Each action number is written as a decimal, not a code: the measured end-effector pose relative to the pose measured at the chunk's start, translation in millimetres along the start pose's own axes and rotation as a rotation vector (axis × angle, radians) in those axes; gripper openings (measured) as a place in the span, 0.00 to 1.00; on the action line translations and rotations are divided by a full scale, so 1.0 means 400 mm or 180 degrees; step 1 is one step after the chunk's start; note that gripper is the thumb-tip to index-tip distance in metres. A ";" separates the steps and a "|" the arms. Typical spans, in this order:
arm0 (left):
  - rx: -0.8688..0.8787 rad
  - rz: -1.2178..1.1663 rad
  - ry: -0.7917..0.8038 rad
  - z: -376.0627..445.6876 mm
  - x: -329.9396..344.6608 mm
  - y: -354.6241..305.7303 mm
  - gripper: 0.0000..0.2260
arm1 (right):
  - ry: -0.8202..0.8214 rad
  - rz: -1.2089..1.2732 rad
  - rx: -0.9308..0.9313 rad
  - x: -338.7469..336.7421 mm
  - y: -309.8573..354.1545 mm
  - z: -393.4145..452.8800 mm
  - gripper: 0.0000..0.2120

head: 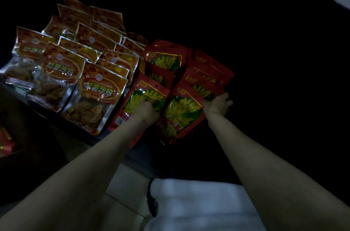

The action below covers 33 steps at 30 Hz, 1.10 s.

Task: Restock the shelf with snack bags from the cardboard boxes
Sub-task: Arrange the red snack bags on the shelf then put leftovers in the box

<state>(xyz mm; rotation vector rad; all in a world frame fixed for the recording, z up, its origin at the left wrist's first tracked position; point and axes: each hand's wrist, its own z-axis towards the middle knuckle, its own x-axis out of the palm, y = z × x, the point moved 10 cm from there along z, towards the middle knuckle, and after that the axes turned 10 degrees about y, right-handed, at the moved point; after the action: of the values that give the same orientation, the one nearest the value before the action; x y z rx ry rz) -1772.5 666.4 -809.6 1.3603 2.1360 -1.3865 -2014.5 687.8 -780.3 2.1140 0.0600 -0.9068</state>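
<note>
Two bare hands reach up to red snack bags standing on a dim shelf.

Nearest the camera, two forearms rise over a pale cloth (198, 204) and light floor tiles (121, 189). The left hand (146, 110) lies on the front red snack bag (136, 102), fingers curled against its yellow-green picture. Just right of it, the right hand (217, 105) holds the right edge of a second red snack bag (181, 115), fingers bent round it. Behind both hands, more red bags (166, 58) stand in rows. Left of the left hand, orange snack bags (98, 90) with clear windows stand in packed rows on the dark shelf (89, 136). Beyond them, everything is black.
</note>
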 end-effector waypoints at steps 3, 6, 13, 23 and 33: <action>0.0093 -0.0027 -0.0666 -0.076 -0.111 -0.027 0.19 | 0.0188 -0.0010 -0.0448 -0.022 0.076 -0.060 0.32; 0.0268 -0.0076 -0.1041 -0.172 -0.206 -0.047 0.17 | 0.0507 -0.0082 -0.0809 -0.021 0.167 -0.149 0.33; 0.0577 0.0128 -0.2477 -0.525 -0.465 0.009 0.09 | 0.1435 -0.0339 -0.1549 0.097 0.356 -0.409 0.26; -0.0423 -0.0337 -0.2686 -0.814 -0.586 0.550 0.14 | 0.2196 -0.0489 -0.3299 0.486 0.603 -0.854 0.10; -0.1340 -0.0875 -0.2527 -0.739 -0.674 0.873 0.16 | 0.2855 -0.3930 -0.3477 1.105 0.593 -0.913 0.34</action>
<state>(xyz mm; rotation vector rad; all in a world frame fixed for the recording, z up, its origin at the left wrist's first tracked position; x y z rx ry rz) -1271.0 793.8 -690.0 0.2788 1.9108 -1.1788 -1395.1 674.2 -748.2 1.0712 1.9551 -0.2358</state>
